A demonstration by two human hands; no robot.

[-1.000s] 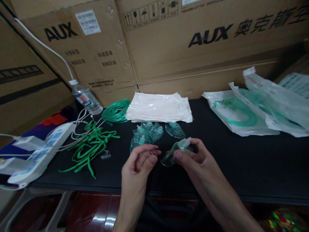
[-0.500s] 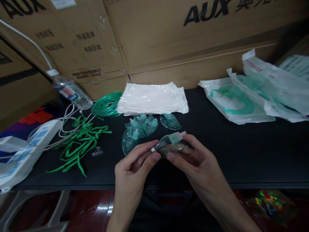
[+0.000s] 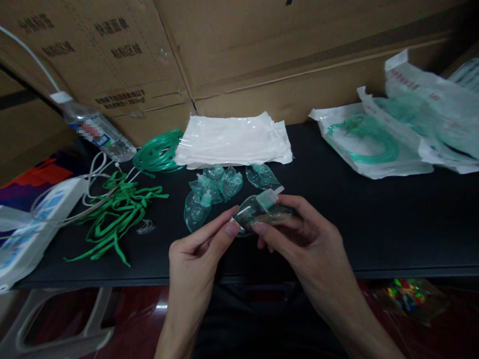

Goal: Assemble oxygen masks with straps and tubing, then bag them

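Note:
A clear green-tinted oxygen mask [image 3: 249, 209] with a pale connector is held above the dark table. My right hand [image 3: 310, 229] grips its wider side between thumb and fingers. At the narrow end, my left hand [image 3: 205, 244] pinches the rim, where a small whitish piece shows at the fingertips; its exact shape is partly hidden. Just beyond the hands lies a cluster of several similar masks [image 3: 196, 212], with a single mask [image 3: 262, 175] to its right. Left of my left hand are a tangle of green straps [image 3: 108, 224] and some thin clear-white loops [image 3: 145, 227].
A stack of white packets [image 3: 235, 139] lies behind the masks, beside coiled green tubing [image 3: 157, 152]. A bottle [image 3: 101, 132] leans at the left near a power strip [image 3: 41, 229] and white cables. Packaged tubing [image 3: 370, 144] sits right. Cardboard boxes [image 3: 262, 55] stand behind.
The camera view has tilted down slightly and shifted. Both hands still hold the mask, which has turned a little; my left fingertips are now closer against its narrow end.

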